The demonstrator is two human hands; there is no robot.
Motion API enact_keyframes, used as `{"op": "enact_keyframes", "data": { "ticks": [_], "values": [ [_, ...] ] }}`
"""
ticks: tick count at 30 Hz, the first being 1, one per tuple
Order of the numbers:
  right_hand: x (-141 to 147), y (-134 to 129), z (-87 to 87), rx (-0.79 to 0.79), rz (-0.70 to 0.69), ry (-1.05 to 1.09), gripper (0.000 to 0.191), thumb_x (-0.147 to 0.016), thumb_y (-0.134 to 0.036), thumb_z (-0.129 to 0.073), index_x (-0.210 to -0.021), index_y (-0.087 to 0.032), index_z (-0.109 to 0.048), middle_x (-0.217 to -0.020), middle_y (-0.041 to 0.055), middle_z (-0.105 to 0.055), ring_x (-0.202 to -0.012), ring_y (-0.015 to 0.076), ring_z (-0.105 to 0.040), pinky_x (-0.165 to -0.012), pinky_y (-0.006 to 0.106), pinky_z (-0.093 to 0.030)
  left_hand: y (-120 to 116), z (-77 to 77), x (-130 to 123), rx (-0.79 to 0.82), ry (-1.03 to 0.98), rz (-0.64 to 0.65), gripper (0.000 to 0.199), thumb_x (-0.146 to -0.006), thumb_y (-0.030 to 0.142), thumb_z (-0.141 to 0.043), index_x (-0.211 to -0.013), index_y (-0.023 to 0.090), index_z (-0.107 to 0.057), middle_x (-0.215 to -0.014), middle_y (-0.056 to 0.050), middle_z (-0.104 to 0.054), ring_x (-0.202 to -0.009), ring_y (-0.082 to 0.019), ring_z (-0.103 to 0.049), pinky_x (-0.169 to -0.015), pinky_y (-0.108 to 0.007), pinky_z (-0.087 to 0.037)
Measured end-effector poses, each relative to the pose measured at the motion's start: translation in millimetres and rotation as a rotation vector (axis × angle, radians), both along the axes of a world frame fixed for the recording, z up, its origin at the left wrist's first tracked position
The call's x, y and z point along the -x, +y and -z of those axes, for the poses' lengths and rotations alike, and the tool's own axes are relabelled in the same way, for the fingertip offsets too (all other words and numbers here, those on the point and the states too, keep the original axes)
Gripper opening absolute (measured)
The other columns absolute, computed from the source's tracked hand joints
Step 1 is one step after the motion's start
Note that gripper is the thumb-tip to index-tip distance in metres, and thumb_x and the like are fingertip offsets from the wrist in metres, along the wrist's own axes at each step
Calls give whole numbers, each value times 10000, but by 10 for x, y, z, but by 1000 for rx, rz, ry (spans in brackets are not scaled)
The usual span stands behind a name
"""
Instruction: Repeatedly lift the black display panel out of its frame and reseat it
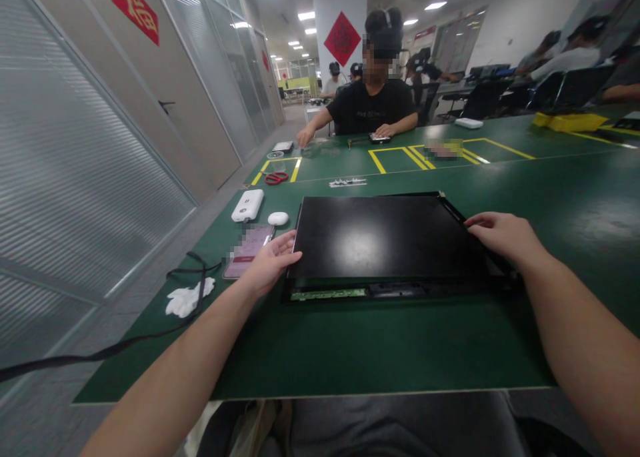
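A black, glossy display panel [380, 237] lies slightly skewed over a black frame [420, 287] on the green table. Along the frame's near side a strip of green circuit board [329, 295] shows. My left hand [273, 260] grips the panel's left edge, thumb on top and fingers at the side. At the opposite end, my right hand [505, 235] pinches the panel's right edge near the far corner, the fingertips partly hidden. What lies under the panel is covered.
Left of the panel are a white power bank [248, 205], a white earbud case [278, 219], a badge card [249, 251], a crumpled tissue [190, 298] and a black strap [115, 347]. Red-handled scissors [277, 177] lie farther back. Across the table sits a co-worker [373, 107] handling small devices.
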State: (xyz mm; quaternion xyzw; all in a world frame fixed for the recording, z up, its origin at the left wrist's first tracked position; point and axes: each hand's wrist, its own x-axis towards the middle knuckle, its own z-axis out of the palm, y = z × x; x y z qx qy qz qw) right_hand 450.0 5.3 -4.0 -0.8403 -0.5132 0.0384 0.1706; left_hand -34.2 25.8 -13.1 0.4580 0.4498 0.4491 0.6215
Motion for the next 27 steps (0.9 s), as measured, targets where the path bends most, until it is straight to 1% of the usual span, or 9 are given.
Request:
{"op": "enact_keyframes", "data": {
  "ticks": [3,8,12,15,18,20,21,24,27],
  "values": [
    [5,-5,-19,12,3,14,303,-743,-371,-577,-929,-268,-794,-898,45,-751,-861,235,-663,-711,325,-481,-5,-7,0,6,12,-18,769,-612,91,-874,-1329,139,-601,-1151,-105,-755,-1149,-251,-697,-1043,-373,-517],
    [2,0,-30,39,-21,35,316,-735,-373,-579,-954,-273,-784,-919,29,-756,-903,242,-665,-751,336,-483,-6,-36,-24,-31,23,57,660,-592,138,-885,-1221,153,-684,-1117,-106,-773,-1167,-297,-689,-1091,-434,-487],
    [-6,4,-25,15,-52,42,309,-716,-372,-593,-933,-265,-785,-865,31,-747,-871,235,-662,-749,328,-486,-15,-46,-42,-62,29,55,636,-606,164,-867,-1217,161,-691,-1178,-121,-757,-1230,-315,-654,-1132,-460,-450],
    [4,-4,-42,-13,-43,55,291,-699,-369,-607,-900,-261,-789,-828,34,-734,-831,228,-653,-741,324,-489,-17,-42,-43,-89,50,50,646,-620,200,-854,-1242,170,-685,-1264,-136,-723,-1300,-338,-602,-1157,-488,-417],
    [12,-9,-60,-8,-17,88,291,-697,-372,-614,-899,-263,-792,-812,32,-725,-810,220,-643,-746,325,-486,1,-12,-18,-194,148,-7,624,-615,248,-849,-1219,181,-706,-1444,-139,-604,-1426,-355,-472,-1208,-484,-340],
    [0,-3,-56,-10,-6,105,292,-698,-372,-614,-901,-259,-792,-813,33,-723,-802,217,-639,-748,328,-483,22,26,11,-280,271,-80,570,-602,265,-846,-1158,194,-740,-1546,-125,-494,-1493,-355,-369,-1236,-460,-284],
    [-11,2,-48,-17,-3,111,293,-698,-374,-613,-899,-258,-792,-813,35,-723,-799,216,-637,-748,331,-481,34,50,27,-297,335,-94,546,-607,275,-842,-1141,202,-750,-1570,-121,-461,-1505,-355,-344,-1241,-456,-268],
    [-64,21,-14,-32,6,157,302,-688,-383,-616,-899,-258,-791,-821,34,-727,-802,220,-639,-763,347,-479,67,125,64,-295,465,-82,507,-640,310,-824,-1135,221,-758,-1586,-121,-430,-1503,-359,-340,-1237,-476,-259],
    [-112,32,14,-50,6,257,322,-677,-386,-608,-909,-251,-786,-849,33,-743,-798,218,-649,-785,360,-483,87,185,79,-307,526,-67,510,-659,334,-811,-1150,208,-749,-1586,-137,-420,-1497,-359,-349,-1231,-486,-265]
  ]
}}
